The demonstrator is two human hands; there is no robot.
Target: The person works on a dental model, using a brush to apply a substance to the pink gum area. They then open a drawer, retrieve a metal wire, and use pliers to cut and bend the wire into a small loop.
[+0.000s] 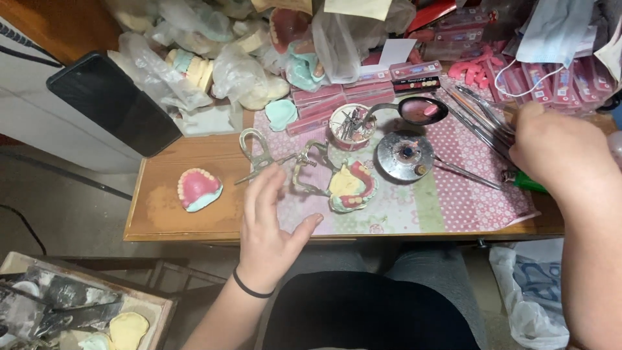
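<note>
Left hand (269,223), fingers spread and holding nothing, hovers just beside the metal articulator (337,181) carrying a denture model on the patterned mat (453,194); right hand (560,152) reaches among metal instruments (479,123), its grasp hidden.

The wooden table (194,152) carries a patterned mat (447,201) on its right half. A denture model (198,188) lies near the left front corner. A metal frame holding a tooth cast (343,185) sits at the mat's front left, with a cup of tools (350,126) behind it and a round metal stand (405,155) to its right. Long instruments (479,123) lie along the right edge. Bagged casts (246,78) crowd the back edge.
</note>
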